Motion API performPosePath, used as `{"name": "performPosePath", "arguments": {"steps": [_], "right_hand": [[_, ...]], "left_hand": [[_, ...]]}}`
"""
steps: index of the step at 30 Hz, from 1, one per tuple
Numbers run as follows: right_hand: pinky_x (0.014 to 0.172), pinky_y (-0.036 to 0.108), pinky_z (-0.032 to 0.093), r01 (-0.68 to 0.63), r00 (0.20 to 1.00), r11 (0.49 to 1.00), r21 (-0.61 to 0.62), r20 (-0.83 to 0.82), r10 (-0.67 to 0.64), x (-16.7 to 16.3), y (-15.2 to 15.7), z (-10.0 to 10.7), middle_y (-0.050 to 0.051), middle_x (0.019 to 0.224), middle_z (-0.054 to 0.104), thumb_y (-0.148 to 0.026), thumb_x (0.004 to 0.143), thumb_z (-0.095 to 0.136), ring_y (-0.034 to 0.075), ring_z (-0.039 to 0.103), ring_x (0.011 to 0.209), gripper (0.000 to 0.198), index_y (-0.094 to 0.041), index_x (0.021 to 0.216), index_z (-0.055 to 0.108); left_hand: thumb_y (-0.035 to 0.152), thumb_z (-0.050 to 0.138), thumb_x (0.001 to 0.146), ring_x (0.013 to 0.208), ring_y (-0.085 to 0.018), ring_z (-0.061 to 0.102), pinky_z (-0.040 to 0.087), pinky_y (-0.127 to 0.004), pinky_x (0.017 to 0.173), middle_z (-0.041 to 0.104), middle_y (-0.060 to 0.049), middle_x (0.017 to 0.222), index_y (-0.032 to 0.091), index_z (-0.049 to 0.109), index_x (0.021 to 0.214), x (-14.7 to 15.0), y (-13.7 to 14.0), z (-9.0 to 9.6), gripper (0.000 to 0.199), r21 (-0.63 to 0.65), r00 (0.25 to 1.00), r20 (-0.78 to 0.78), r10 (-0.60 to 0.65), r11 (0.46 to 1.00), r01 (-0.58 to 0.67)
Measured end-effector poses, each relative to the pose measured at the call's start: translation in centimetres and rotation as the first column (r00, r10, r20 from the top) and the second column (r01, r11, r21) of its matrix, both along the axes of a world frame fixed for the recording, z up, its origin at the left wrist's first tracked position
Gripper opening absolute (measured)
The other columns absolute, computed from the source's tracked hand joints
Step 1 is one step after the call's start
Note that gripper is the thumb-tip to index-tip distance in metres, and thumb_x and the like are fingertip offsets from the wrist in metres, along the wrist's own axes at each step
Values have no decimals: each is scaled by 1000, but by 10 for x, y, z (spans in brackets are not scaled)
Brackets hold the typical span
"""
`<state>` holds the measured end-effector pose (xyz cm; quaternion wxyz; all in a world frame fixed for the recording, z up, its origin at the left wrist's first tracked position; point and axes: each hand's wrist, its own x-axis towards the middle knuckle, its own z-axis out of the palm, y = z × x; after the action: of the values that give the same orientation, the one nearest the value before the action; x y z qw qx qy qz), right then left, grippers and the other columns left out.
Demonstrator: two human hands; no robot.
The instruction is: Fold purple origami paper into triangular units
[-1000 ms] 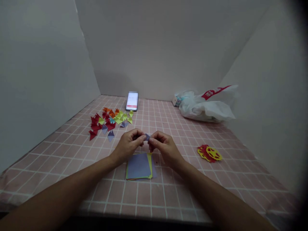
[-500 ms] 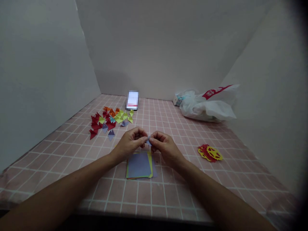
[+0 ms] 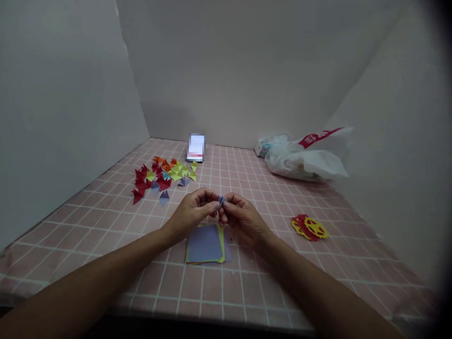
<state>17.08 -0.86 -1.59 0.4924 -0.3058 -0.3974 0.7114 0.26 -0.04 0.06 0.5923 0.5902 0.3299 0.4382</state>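
Note:
A small folded piece of purple paper (image 3: 221, 200) is pinched between the fingertips of both hands, above the table. My left hand (image 3: 198, 207) grips its left side with thumb and fingers; my right hand (image 3: 242, 214) grips its right side. Much of the paper is hidden by the fingers. Just below the hands lies a stack of square paper sheets (image 3: 205, 245), a purple one on top with yellow and green edges showing. To the left of my hands rests a group of folded paper shapes (image 3: 163, 182) in red, orange, yellow, teal and purple.
A phone with a lit, blurred screen (image 3: 196, 147) stands at the back. A white plastic bag (image 3: 307, 162) with red print lies at the back right, beside a small box (image 3: 260, 148). Red and yellow cut-out discs (image 3: 310, 228) lie at the right. Pale walls (image 3: 229, 70) enclose the tiled-pattern tabletop (image 3: 261, 292).
The purple paper has been turned between my fingertips, and a dark crease or gap now shows in it. My hands have barely shifted; the view has moved slightly.

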Motion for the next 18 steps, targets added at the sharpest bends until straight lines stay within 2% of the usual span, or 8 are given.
{"name": "performPosePath", "arguments": {"steps": [11,14,18], "right_hand": [[55,23,45,-13,999,1000,-15,-40,12,0,0,-2,-4,66,65,-33,73,83,9,55,53,27,-20,79,60],[55,23,46,-14,1000,1000,5,-27,15,0,0,-2,-4,67,64,-34,74,82,9,55,53,28,-21,79,58],[57,24,47,11,1000,1000,23,-12,-10,-2,-2,-3,-3,69,65,-35,74,82,9,56,55,28,-20,78,58]], "left_hand": [[27,67,82,68,-12,58,48,-27,68,64,-1,77,14,61,94,0,0,-1,19,35,1000,-3,-1,999,1],[25,67,81,71,-12,60,49,-26,69,63,-1,79,16,59,94,1,-2,0,18,102,998,-27,54,993,-51],[20,64,82,77,-14,63,50,-27,72,64,-1,82,18,58,94,1,-6,4,13,283,974,-137,180,949,-136]]}}
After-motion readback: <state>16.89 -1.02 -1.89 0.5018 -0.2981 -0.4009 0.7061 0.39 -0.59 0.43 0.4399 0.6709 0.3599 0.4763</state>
